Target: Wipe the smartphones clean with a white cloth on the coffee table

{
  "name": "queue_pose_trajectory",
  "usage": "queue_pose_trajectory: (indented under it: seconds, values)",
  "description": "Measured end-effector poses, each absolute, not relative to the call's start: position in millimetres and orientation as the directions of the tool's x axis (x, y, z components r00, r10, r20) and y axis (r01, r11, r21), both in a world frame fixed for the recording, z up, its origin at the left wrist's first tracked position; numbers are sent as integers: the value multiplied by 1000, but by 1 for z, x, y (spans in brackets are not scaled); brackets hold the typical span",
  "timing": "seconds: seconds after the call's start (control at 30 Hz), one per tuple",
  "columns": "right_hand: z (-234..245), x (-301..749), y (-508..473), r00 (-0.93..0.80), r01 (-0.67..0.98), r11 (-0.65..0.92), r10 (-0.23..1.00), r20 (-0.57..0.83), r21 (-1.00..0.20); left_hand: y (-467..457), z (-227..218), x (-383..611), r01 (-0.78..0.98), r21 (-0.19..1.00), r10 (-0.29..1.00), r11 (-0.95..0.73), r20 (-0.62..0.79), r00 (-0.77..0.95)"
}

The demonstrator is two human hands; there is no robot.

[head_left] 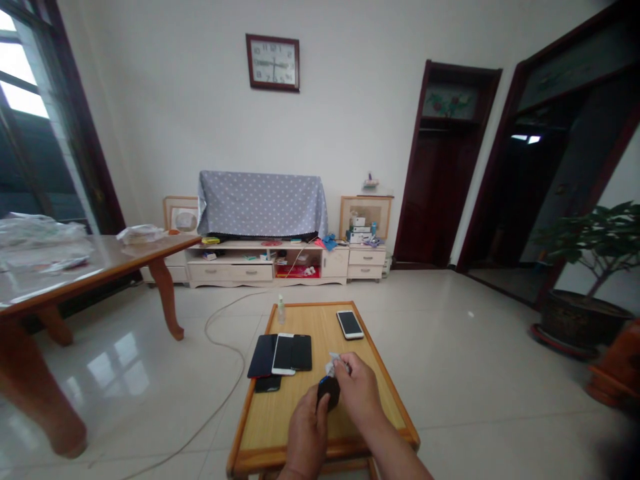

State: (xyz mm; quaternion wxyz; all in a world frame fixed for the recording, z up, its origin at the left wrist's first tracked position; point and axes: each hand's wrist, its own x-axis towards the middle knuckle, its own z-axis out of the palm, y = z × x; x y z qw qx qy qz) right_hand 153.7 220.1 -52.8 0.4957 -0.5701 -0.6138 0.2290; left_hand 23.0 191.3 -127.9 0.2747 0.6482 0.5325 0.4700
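My left hand (307, 435) grips a small black object (329, 392) above a low bamboo-topped wooden table (295, 427). Its exact kind is hard to tell because my fingers partly hide it. My right hand (356, 390) pinches a crumpled white tissue (334, 364) against the object's top. Farther up the table, several phones lie flat in a tight group, among them a white-fronted smartphone (283, 354) and a black smartphone (301, 352). A white-framed smartphone (349, 325) lies alone to the right. A small clear bottle (281, 311) stands at the far edge.
A larger wooden table (100, 270) holding plastic sheeting stands to the left. A pale cable (219, 353) runs across the shiny tiled floor. A cream cabinet (230, 271) lines the far wall, and a potted plant (590, 267) stands at right.
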Motion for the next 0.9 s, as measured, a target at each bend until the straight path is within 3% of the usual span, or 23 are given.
queue_pose_trajectory:
  seconds: [0.23,0.4,0.57,0.77,0.9]
  values:
    - [-54,150,212,94,492,288,921,379,-822,191,-129,24,418,857,941,-299,338,-20]
    - [-65,152,222,150,271,227,950,274,-935,193,-133,24,430,856,943,-286,331,-32]
    - [-80,172,237,196,195,137,965,175,-971,192,-133,24,452,850,942,-269,330,-59]
    - [-91,178,219,-124,23,12,992,10,-1000,188,-124,24,372,885,950,-279,312,-30]
    - [-91,183,217,-282,-63,-25,959,-6,-998,187,-122,27,335,906,960,-259,280,-14]
